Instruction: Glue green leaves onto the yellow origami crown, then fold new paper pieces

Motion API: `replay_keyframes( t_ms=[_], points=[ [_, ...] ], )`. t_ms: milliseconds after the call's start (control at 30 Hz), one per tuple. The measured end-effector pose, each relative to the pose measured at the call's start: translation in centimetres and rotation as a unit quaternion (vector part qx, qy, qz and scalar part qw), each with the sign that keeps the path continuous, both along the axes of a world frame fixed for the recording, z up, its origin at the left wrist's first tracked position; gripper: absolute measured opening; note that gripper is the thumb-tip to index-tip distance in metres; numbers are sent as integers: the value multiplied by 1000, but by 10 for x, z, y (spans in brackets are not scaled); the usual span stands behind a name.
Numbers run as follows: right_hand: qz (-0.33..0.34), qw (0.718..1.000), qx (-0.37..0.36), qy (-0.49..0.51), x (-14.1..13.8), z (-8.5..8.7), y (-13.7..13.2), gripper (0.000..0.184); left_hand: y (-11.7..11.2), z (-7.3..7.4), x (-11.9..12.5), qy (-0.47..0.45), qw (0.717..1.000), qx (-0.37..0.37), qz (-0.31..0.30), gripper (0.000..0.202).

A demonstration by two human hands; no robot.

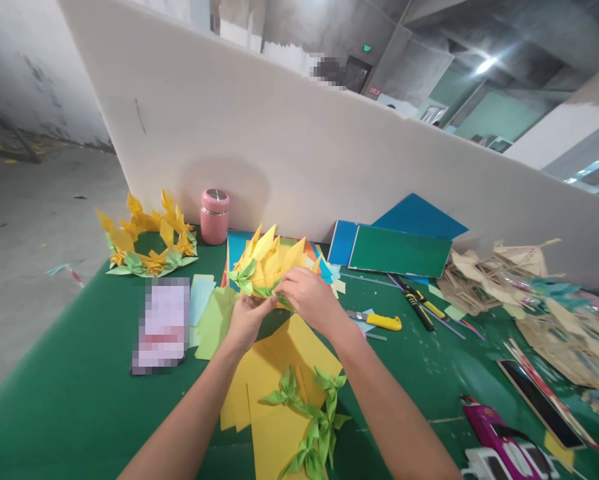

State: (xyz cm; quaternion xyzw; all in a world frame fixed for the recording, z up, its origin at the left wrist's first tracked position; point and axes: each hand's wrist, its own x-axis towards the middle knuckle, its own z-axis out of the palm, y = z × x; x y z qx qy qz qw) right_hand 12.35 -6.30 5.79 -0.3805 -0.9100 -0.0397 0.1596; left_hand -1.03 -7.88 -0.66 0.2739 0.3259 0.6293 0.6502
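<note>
We pinch a part-leaved yellow folded-paper crown point(268, 263) in left hand point(246, 320) and right hand point(309, 300) fingers; left of the pink metal cup point(214, 215) a finished crown point(149, 243) lies, loose green paper leaves point(286, 392) well in front.

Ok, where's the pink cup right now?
Head view, left of centre: pink cup stands by the white partition, between the yellow wreath and the held flower.

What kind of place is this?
Likely a paper-craft workbench in an industrial hall: green table, yellow paper sheets, yellow utility knife, white partition, concrete ceiling beyond. The left hand and right hand grip a folded paper flower.
</note>
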Motion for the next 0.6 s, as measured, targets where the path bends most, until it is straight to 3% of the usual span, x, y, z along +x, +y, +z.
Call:
replay_keyframes(
  t_ms=[600],
  points=[
    [4,999,6,43,-5,-9,-4,22,-3,-4,-1,-16,1000,-13,4,30]
  ],
)
